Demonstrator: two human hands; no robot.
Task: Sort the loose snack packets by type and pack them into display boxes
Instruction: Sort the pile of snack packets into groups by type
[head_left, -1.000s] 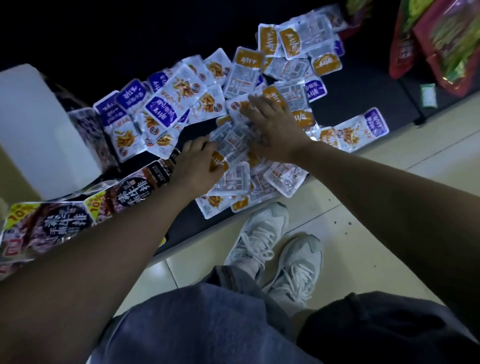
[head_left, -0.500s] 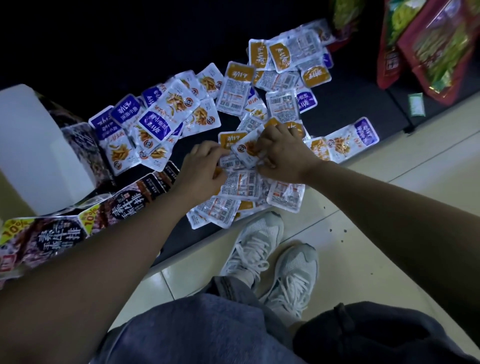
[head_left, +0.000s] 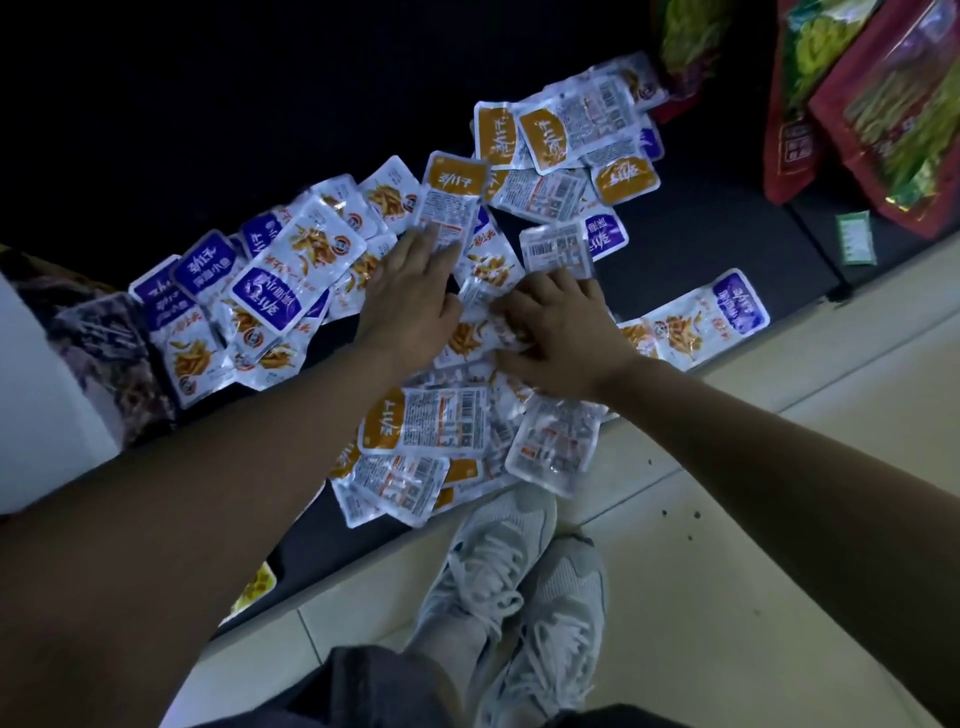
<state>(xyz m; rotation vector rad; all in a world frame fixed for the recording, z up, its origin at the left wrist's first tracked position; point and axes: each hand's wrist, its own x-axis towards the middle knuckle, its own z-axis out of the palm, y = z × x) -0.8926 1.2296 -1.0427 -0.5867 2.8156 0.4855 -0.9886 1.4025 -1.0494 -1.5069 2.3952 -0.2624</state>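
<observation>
The left hand (head_left: 410, 296) and the right hand (head_left: 561, 332) are bare. The left forearm (head_left: 208, 493) and the right forearm (head_left: 779, 467) are uncovered up to the frame edge.

Footwear: left sneaker (head_left: 480, 566) and right sneaker (head_left: 563, 618), low-cut and pale grey-white, with mesh uppers and white laces (head_left: 550, 649) crossed over the tongue.

Legwear: a dark grey fabric leg garment (head_left: 374, 686), creased at the hem.
</observation>
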